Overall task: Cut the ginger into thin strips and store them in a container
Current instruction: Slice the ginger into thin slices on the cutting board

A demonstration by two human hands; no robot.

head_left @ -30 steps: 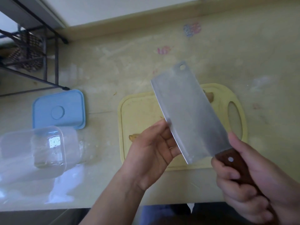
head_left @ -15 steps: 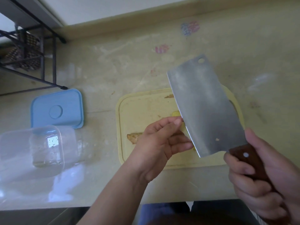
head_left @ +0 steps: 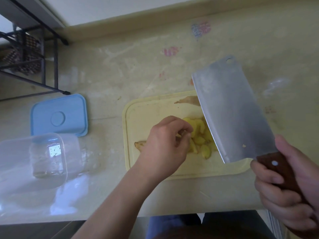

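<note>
Many yellow ginger slices [head_left: 200, 135] lie in a loose heap in the middle of the pale yellow cutting board [head_left: 138, 121], near the centre of the frame. They are flat rounds, not thin strips yet, so most of the cutting is probably not done. Two brown bits of ginger peel [head_left: 189, 100] sit apart from the heap, one at the top edge of the board and one at its left side, as if pushed away so they stay out of the good pieces.

Your left hand [head_left: 165, 144] is over the left side of the heap with its fingers curled down onto the slices. It looks like you are gathering or pinching them to stack them up, but I cannot tell if a slice is really held.

Your right hand [head_left: 290, 187], at the lower right, is wrapped tight round the wooden handle of the cleaver [head_left: 233, 111]. You hold the blade lifted and tilted to the right of the heap, likely to keep the sharp edge away from your fingers. One tiny ginger crumb sticks to the blade.

At the left of the frame, the clear plastic container [head_left: 34, 156] waits on the counter [head_left: 120, 75], and its blue lid [head_left: 58, 116] lies off, just above it. That way the strips can go straight in later.
</note>
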